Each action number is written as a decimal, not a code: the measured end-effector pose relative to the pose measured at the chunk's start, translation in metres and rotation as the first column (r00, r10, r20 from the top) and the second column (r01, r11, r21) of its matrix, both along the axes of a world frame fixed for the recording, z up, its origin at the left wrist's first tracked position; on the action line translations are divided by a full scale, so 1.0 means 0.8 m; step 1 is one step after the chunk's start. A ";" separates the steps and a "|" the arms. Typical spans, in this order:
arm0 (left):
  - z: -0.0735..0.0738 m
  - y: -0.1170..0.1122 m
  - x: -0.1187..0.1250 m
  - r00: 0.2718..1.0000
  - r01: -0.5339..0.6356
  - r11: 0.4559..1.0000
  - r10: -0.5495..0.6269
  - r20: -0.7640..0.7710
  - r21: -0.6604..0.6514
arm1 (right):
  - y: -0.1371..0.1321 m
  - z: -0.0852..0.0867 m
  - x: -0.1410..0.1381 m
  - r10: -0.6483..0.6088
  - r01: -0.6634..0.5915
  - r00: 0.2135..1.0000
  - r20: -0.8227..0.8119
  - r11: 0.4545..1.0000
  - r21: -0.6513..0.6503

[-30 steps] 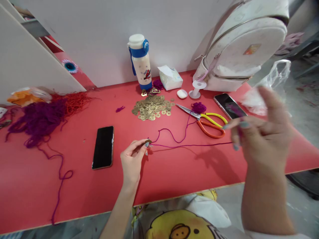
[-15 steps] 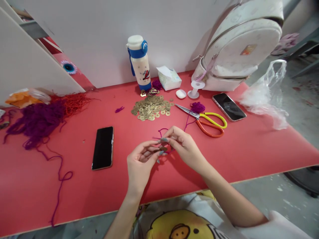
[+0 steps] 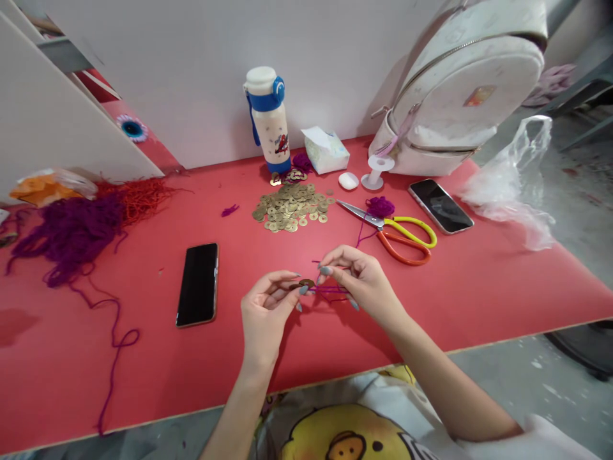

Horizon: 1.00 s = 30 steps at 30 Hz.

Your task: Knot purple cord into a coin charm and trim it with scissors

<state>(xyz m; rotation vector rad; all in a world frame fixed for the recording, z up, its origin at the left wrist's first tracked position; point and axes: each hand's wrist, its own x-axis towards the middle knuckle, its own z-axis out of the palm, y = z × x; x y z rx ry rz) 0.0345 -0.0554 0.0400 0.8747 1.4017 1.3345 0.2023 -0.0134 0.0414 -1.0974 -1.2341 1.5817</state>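
Observation:
Between the thumb and fingers of my left hand are brass-coloured holed coins. Purple yarn runs from these coins across to my right hand, whose thumb and forefinger pinch a strand. Both hands are just above the red table, in front of a pile of holed coins. Scissors with one yellow and one orange handle lie beyond my right hand, with a small purple yarn ball resting by the blades. How the yarn passes through the coins is too small to make out.
A phone lies left of my hands, another phone to the right. Behind the coins stand a bottle, a tissue pack and a white spool. Purple yarn is heaped at far left; a backpack stands at right.
My right hand has moved slightly right, away from my left hand, drawing the purple yarn out between them. My left hand keeps hold of the coins and has shifted a little left.

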 end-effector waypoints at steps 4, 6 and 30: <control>0.001 0.002 0.002 0.999 -0.026 1.000 0.026 0.038 -0.007 | 0.001 0.001 -0.001 0.008 -0.008 1.000 -0.008 0.998 -0.061; 0.002 0.003 0.002 0.998 -0.038 0.999 0.038 0.052 -0.004 | 0.002 -0.001 0.000 0.009 -0.008 1.000 0.010 0.998 -0.055; 0.015 0.007 0.008 0.927 0.033 0.995 0.005 0.376 -0.095 | -0.002 -0.004 -0.004 0.039 -0.047 0.997 -0.063 0.990 -0.136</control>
